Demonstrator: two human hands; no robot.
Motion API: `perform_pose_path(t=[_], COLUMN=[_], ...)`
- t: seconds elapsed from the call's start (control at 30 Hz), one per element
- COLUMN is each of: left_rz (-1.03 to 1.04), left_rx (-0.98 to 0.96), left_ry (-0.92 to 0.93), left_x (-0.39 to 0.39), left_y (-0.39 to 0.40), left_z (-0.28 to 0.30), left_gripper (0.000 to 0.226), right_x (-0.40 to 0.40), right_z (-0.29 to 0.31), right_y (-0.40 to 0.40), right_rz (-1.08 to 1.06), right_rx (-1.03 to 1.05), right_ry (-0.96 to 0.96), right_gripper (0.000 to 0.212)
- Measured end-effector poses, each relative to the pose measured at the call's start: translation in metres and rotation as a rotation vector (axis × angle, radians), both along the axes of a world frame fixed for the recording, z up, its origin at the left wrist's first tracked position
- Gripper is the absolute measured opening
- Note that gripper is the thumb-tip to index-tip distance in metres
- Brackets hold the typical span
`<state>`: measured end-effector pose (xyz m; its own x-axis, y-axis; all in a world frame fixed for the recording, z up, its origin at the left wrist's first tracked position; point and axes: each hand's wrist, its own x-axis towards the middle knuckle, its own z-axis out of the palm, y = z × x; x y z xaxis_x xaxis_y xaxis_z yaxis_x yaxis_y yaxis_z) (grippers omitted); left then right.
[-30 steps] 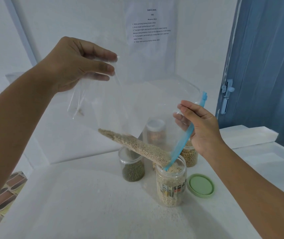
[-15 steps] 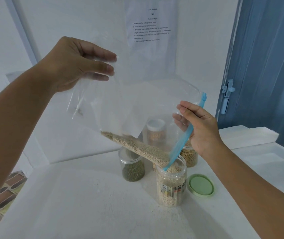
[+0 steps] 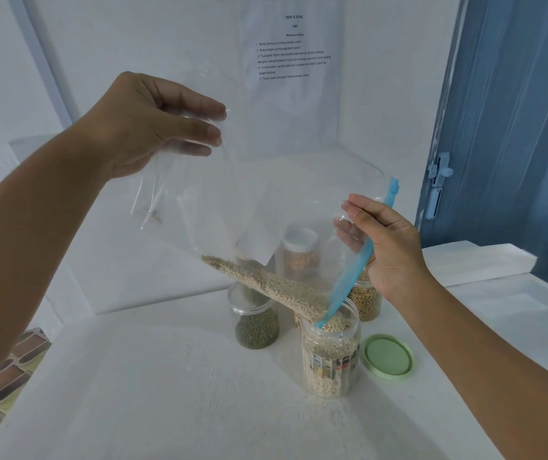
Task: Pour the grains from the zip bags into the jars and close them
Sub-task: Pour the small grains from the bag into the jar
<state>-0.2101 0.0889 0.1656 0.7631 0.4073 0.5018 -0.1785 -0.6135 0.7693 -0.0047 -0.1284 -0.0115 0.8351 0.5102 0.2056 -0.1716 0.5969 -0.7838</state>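
A clear zip bag [image 3: 266,194] is held tilted across the middle of the frame, its closed bottom raised toward the upper left and its blue zip strip [image 3: 355,270] slanting down toward the lower right. The upper corner of the bag is pinched by the left hand [image 3: 146,127], with the fingers curled over the plastic. The zip edge is gripped by the right hand [image 3: 385,247], at the right of centre, the fingers wrapped round the strip. A line of pale grains [image 3: 266,283] is gathered along the bag's lower fold and runs down to the bag's lowest corner, which is set in the mouth of an open jar [image 3: 330,356] standing on the white table [image 3: 133,393] at lower centre. That jar is filled nearly to the rim with the same pale grains. A green lid [image 3: 387,356] is laid flat on the table just to the right of the jar. Behind, a jar of dark green grains [image 3: 254,323] is seen to the left, a jar of yellowish beans [image 3: 365,303] to the right, and a white-capped jar [image 3: 299,250] further back, viewed through the bag. A printed sheet [image 3: 294,48] is fixed to the wall at the top of the frame, and a blue door [image 3: 515,121] fills the upper right.
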Motion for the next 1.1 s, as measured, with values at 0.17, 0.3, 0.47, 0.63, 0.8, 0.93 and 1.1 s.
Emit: perform_pose_path(t=[0.17,0.3,0.47,0.63,0.8,0.93,1.1], left_rz=[0.003,0.003,0.0,-0.012,-0.014,-0.003,0.01], left_rx=[-0.002,-0.003,-0.016,-0.028,-0.04,-0.032,-0.025], left_ry=[-0.003,-0.006,0.001,0.011,0.013,0.015,-0.005], left_x=[0.0,0.001,0.0,-0.002,-0.001,0.0,-0.002], left_y=[0.002,0.002,0.003,0.004,0.004,0.003,0.004], left_z=[0.0,-0.001,-0.003,-0.004,-0.009,-0.01,-0.004], left_gripper=[0.035,0.034,0.035,0.039,0.039,0.039,0.036], right_x=[0.001,0.001,0.002,0.002,-0.001,-0.001,0.002], right_z=[0.0,0.0,-0.002,-0.005,-0.014,-0.016,-0.009], right_y=[0.0,0.001,0.001,0.001,0.0,-0.001,-0.001], right_rz=[-0.008,-0.003,0.0,0.015,0.055,0.099,0.058], right_rx=[-0.006,-0.004,-0.004,-0.03,-0.098,-0.12,-0.096], right_ry=[-0.009,-0.002,-0.002,-0.04,-0.157,-0.2,-0.178], right_gripper=[0.021,0.02,0.021,0.027,0.036,0.031,0.024])
